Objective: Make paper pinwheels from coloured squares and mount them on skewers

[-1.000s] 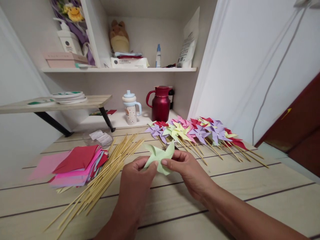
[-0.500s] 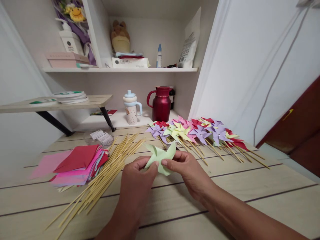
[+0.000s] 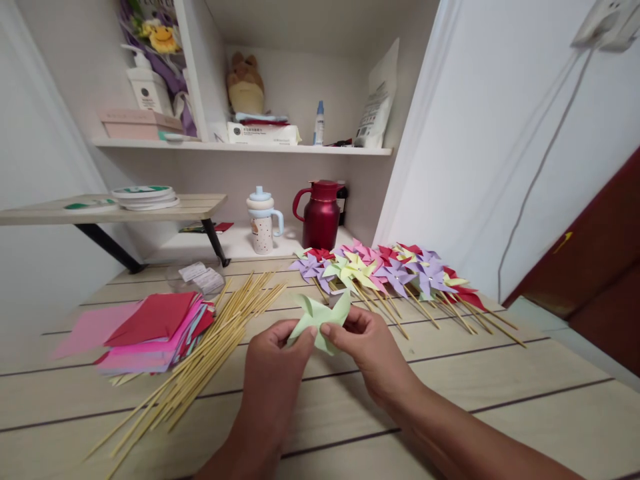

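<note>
A pale green paper pinwheel is held up over the table between both of my hands. My left hand pinches its left side between thumb and fingers. From the right, my right hand grips it, with the thumb near its centre and the fingers behind. Both thumbs press close to the middle, so the centre is partly hidden. To the left lies a loose bundle of thin wooden sticks. Beyond my right hand, several finished pinwheels on sticks lie in a colourful pile.
Coloured paper sheets are stacked at the left, near a clear round container. Behind stand a lidded cup and a red jug. A small raised shelf overhangs the table's back left.
The camera view has tilted and shifted slightly, so the background sits a little lower. My hands keep nearly the same grip on the green pinwheel.
</note>
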`<state>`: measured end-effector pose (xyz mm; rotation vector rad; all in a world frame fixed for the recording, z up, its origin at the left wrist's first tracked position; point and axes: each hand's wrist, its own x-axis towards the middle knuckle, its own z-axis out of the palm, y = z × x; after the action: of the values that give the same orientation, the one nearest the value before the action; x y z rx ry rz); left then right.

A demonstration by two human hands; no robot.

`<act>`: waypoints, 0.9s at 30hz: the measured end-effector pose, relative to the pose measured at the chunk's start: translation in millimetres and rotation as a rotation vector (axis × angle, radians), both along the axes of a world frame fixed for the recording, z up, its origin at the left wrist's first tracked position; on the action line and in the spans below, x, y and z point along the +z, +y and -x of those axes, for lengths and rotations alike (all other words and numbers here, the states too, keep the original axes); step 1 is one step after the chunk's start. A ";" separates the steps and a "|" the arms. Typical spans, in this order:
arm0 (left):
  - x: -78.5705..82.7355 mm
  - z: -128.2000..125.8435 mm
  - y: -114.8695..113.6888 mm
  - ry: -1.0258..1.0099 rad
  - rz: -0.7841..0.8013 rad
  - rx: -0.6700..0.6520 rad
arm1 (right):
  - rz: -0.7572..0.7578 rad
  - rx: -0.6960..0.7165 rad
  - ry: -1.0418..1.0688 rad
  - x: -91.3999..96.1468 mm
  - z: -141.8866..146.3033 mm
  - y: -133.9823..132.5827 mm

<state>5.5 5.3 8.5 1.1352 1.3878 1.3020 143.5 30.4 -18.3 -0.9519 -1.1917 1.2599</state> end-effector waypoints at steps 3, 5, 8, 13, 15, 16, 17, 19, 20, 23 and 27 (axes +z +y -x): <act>-3.2 -0.6 0.2 -0.098 -0.001 -0.023 | 0.006 -0.018 0.028 1.9 1.3 -1.8; -4.6 -0.6 0.1 -0.136 -0.012 -0.055 | 0.016 -0.023 0.049 3.0 1.6 -2.2; -3.1 -0.2 -1.4 -0.198 -0.013 -0.113 | 0.026 -0.032 0.075 3.3 1.2 -1.7; 3.1 -0.6 -4.2 -0.267 -0.016 -0.144 | 0.021 -0.028 0.086 2.3 1.0 -0.5; 2.8 -0.7 -3.6 -0.246 -0.020 -0.125 | 0.021 -0.029 0.079 2.3 1.8 -0.9; 1.8 -0.5 -2.8 -0.231 -0.021 -0.116 | 0.022 -0.030 0.079 2.4 2.3 -1.3; 0.6 -0.3 -1.9 -0.216 -0.020 -0.108 | 0.022 -0.030 0.082 2.5 2.7 -1.7; -2.0 0.2 -0.1 -0.199 -0.021 -0.090 | 0.021 -0.025 0.092 2.9 3.4 -2.7; -2.9 0.6 0.6 -0.195 -0.024 -0.086 | 0.019 -0.023 0.096 3.1 3.6 -3.1; -4.0 1.6 1.4 -0.179 -0.036 -0.104 | 0.011 -0.022 0.099 3.9 3.2 -3.7; -4.9 2.6 1.2 -0.146 -0.021 -0.135 | 0.003 -0.018 0.103 5.1 2.5 -3.8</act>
<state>2.9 6.5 3.6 1.1051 1.1735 1.2788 141.0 26.6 -13.2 -0.8881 -1.0988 1.2814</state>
